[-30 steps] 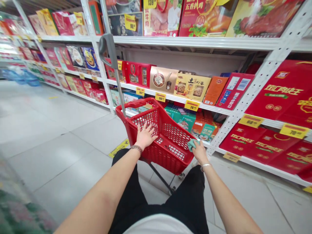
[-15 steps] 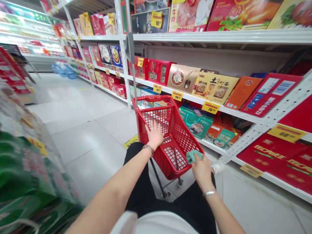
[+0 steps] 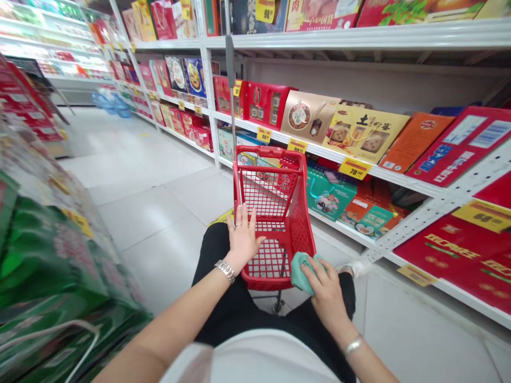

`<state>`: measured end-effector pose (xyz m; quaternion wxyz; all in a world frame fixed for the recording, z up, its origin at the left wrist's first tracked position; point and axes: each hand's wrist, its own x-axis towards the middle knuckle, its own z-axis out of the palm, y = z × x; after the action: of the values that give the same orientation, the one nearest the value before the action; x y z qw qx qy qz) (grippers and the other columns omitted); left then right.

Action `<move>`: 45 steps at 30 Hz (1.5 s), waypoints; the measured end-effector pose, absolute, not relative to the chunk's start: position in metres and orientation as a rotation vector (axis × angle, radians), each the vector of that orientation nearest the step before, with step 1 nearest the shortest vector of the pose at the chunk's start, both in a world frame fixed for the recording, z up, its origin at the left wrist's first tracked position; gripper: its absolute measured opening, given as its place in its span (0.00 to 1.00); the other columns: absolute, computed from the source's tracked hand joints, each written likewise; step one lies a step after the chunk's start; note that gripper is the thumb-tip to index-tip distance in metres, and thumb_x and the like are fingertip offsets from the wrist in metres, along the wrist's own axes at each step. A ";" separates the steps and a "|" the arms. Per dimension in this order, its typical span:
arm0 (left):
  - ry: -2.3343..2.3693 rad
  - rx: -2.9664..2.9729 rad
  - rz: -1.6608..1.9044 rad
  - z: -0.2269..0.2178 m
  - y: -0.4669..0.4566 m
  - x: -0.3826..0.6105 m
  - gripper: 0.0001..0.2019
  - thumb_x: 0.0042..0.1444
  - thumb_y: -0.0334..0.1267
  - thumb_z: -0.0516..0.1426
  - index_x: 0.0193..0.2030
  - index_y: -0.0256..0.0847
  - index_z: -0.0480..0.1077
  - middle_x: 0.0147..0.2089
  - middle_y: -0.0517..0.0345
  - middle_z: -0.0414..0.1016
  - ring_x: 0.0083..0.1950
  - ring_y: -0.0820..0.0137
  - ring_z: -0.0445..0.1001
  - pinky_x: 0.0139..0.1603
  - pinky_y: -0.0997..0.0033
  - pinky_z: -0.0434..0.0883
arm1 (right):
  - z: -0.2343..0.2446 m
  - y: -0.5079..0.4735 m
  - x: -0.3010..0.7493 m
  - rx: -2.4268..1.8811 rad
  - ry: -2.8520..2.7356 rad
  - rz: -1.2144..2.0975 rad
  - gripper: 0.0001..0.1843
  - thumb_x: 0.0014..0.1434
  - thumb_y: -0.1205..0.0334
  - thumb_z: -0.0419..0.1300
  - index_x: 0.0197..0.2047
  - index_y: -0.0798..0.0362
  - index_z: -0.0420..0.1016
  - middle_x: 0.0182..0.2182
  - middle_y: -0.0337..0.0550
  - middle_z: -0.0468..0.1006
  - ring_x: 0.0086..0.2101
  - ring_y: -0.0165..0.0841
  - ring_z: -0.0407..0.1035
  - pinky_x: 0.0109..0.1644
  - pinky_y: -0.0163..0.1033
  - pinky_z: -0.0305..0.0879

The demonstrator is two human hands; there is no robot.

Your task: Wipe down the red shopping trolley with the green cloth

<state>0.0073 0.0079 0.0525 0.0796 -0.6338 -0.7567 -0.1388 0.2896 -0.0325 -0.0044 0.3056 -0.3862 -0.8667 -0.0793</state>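
Red cart (image 3: 301, 229): sits right in front of the person, near end between the knees, far end toward the aisle. My read is that keeping it there puts both sides of the basket in easy reach, and the legs might stop it rolling off too.
Left hand (image 3: 243, 242): fingers loosely spread, palm down at the left rim, nothing gripped. Looks like it's there to steady the cart, though whether the whole palm is touching is hard to tell from up here.
Right hand (image 3: 327, 295): fingers bent over a bunched-up green cloth (image 3: 300, 274), so it's only partly open, with the cloth held between fingers and palm. Bunching probably makes a pad that's easier to press.
Cloth spot: up against the near right corner of the rim. Guessing a wrap-style grip lets it follow that curve.
Grey grip piece (image 3: 230, 61): up on a thin pole (image 3: 233, 117) at the cart's far left, well away from both hands.
White shelving (image 3: 359, 40): runs along the right and off to the far left. Boxes like the yellow one (image 3: 363, 133) lean with their fronts tipped up, presumably so shoppers can read them, with price tags (image 3: 354, 167) along the shelf edge below.
Green packages (image 3: 43, 287): piled at the near left, blurry, beside the left arm.
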 end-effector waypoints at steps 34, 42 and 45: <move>-2.187 -2.218 -0.401 0.038 0.089 -0.020 0.43 0.62 0.52 0.55 0.77 0.38 0.41 0.77 0.30 0.43 0.78 0.45 0.43 0.72 0.34 0.46 | 0.060 0.009 0.313 -0.966 -2.101 -0.010 0.18 0.57 0.73 0.53 0.43 0.50 0.81 0.54 0.52 0.76 0.52 0.42 0.72 0.56 0.51 0.72; -2.164 -2.231 -0.448 0.032 0.090 -0.013 0.42 0.62 0.53 0.55 0.76 0.38 0.44 0.77 0.29 0.42 0.77 0.44 0.44 0.71 0.33 0.48 | 0.016 -0.016 0.255 -1.397 -2.130 0.006 0.35 0.57 0.50 0.66 0.63 0.61 0.69 0.72 0.66 0.48 0.70 0.63 0.40 0.67 0.69 0.55; -2.162 -2.234 -0.439 0.034 0.092 -0.015 0.41 0.62 0.52 0.56 0.76 0.39 0.44 0.77 0.28 0.41 0.77 0.43 0.44 0.71 0.32 0.48 | 0.006 -0.011 0.251 -1.380 -2.084 0.057 0.25 0.63 0.56 0.61 0.61 0.56 0.72 0.73 0.58 0.48 0.72 0.58 0.35 0.69 0.67 0.52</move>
<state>-0.0155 0.0916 0.0343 0.0009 -0.7116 -0.6885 -0.1398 0.2507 -0.0110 0.0062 0.3152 -0.5238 -0.7911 0.0216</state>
